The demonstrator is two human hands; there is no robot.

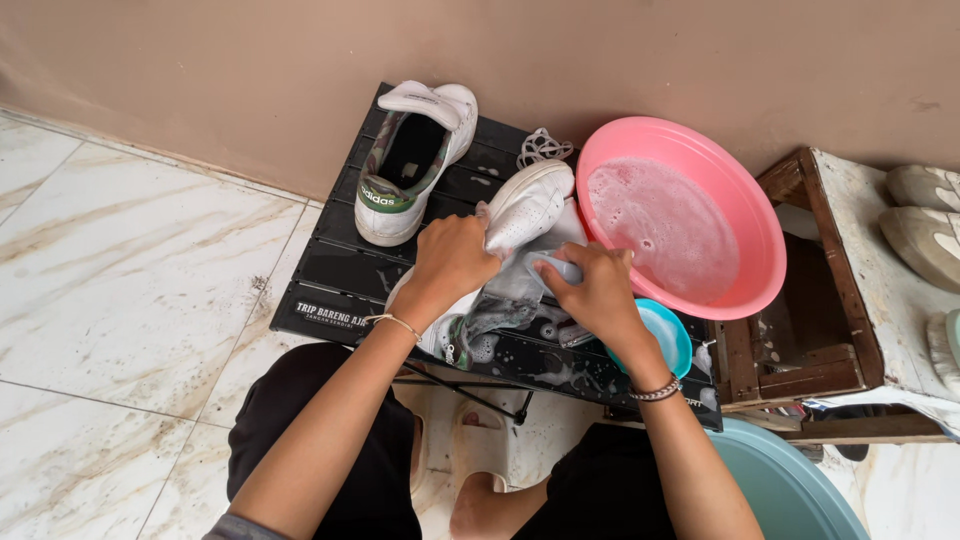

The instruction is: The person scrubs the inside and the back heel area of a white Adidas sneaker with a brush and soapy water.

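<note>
My left hand grips a white sneaker that lies on a small black slatted table. My right hand holds a wet grey cloth against the shoe's side. Soap suds sit on the table around the shoe. A second white sneaker with a green camouflage lining stands at the table's far left, untouched. White laces lie loose behind the held shoe.
A pink basin of soapy water stands right of the shoe. A small teal bowl sits under my right wrist. A wooden crate, more white shoes, a teal tub, tiled floor and a brown wall surround.
</note>
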